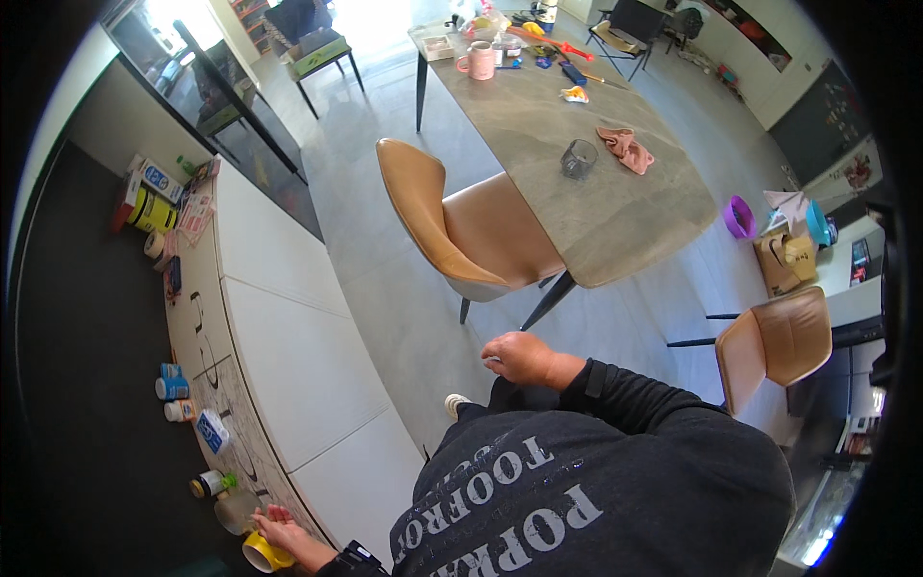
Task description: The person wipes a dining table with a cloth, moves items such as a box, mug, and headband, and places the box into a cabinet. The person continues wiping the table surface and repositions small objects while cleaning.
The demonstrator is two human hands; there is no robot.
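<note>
At the lower left, my left hand is over the cabinet top with its fingers extended and apart. A yellow mug is right beside it; whether they touch cannot be told. Against the fingers' far side stands a translucent, frosted-looking container, and a small jar with a green part is just beyond. My right hand hangs in front of my body above the floor, fingers curled; a small pale spot shows at the fingertips, and whether it is a held thing is unclear.
The white cabinet runs along my left, bearing bottles, a wipes pack and a yellow tub. Ahead are a tan chair and a table with a glass mug, pink cloth and pink mug. Another chair stands right.
</note>
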